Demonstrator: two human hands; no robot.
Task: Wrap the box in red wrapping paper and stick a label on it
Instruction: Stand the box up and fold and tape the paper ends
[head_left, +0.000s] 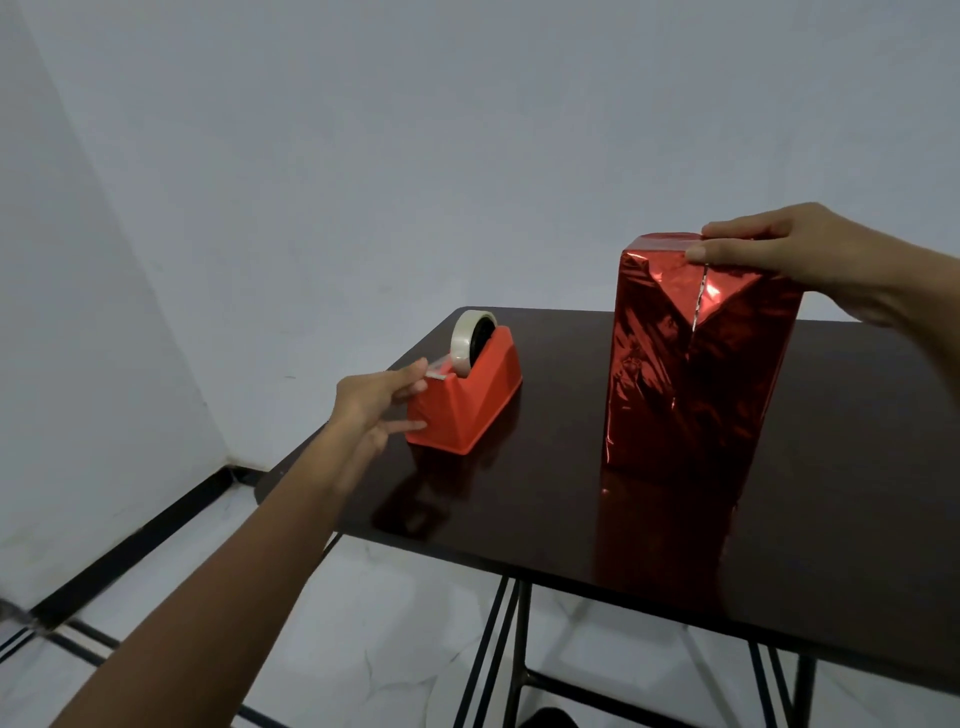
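1. Orange-red plastic is what catches the eye first: the tape dispenser (470, 402) sits on the dark table (571, 519), and I'll place everything from it.
2. Just left of the dispenser, at its cutter end, the left hand (382, 400) reaches in. Its thumb and forefinger look pinched on the loose tape end (438, 370) that runs down from the tape roll (466, 340). The other fingers hang loosely against the dispenser's front.
3. Right of the dispenser and well apart from it, the box (696, 364) stands upright on the table, covered in shiny red wrapping paper. A folded triangular flap comes down its near face from the top. I see no label on the faces turned my way.
4. Furthest right from the dispenser, the right hand (779, 254) lies over the box top. Its fingers are flat and its thumb presses the flap's upper edge.
5. To do this well, I'd say:
   - Draw the tape out straight, long enough to bridge the flap's point.
   - Tear it down across the cutter teeth.
   - Keep the right thumb pressing, so the fold does not spring open before the strip lands.
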